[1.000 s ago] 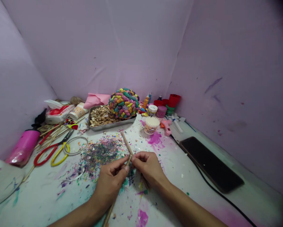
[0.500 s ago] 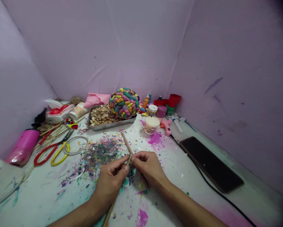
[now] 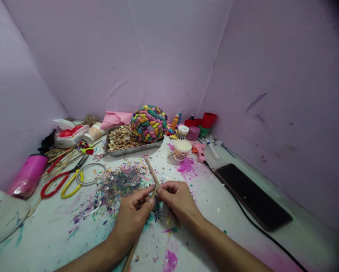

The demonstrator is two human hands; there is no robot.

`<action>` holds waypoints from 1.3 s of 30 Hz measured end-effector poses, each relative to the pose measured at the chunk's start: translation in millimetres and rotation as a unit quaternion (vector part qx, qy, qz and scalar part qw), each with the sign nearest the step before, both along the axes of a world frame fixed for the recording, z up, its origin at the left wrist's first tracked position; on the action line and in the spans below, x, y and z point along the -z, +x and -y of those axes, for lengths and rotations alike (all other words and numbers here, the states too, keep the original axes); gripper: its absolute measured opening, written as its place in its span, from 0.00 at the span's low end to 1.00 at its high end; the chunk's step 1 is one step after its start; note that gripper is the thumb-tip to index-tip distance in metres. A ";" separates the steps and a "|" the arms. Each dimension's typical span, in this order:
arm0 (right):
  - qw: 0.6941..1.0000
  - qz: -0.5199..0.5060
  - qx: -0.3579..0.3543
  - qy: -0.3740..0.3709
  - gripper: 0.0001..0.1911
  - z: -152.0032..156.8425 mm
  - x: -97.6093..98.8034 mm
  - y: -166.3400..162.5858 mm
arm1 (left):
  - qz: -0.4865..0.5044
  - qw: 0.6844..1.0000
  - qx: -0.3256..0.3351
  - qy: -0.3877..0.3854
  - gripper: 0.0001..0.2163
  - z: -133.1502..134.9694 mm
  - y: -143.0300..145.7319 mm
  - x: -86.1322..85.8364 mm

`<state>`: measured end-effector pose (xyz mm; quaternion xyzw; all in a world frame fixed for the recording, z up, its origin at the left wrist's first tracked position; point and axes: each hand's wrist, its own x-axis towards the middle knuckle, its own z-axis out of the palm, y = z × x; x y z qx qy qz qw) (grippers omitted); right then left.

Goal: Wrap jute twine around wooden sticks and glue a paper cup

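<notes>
Two thin brown sticks meet between my hands at the middle of the paint-stained table. One stick point(image 3: 150, 170) slants from the upper left down beneath my right hand. The other stick point(image 3: 129, 260) runs from the meeting point down past my left wrist. My left hand point(image 3: 132, 216) pinches that second stick near its upper end, with thumb and index finger. With its fingertips, my right hand point(image 3: 178, 198) grips the spot where the sticks join. Whether glue or string binds them there is hidden by the fingers.
Scissors point(image 3: 56, 186) and a metal ring point(image 3: 103, 172) lie left. Behind are a tray of shells point(image 3: 120, 153) and a colourful ball point(image 3: 148, 124). A paper cup point(image 3: 181, 151), pink glue gun point(image 3: 199, 152), phone point(image 3: 254, 196) and black cable point(image 3: 247, 213) sit right.
</notes>
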<state>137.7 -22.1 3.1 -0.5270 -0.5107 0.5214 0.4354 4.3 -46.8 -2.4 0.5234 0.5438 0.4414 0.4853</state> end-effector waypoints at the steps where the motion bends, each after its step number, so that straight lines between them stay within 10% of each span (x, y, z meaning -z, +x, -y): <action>1: 1.000 0.004 0.002 0.001 0.06 0.3 -0.2 -0.3 | 0.005 1.000 0.000 0.001 0.16 0.2 0.1 0.5; 28: 0.990 -0.116 -0.019 -0.076 0.07 0.5 -4.6 3.0 | 0.127 0.986 0.018 -0.109 0.12 -5.2 0.9 -9.7; 39: 0.998 -0.054 0.003 -0.014 0.10 -1.6 3.0 -0.2 | -0.028 0.996 0.027 -0.077 0.09 -23.5 1.6 -17.3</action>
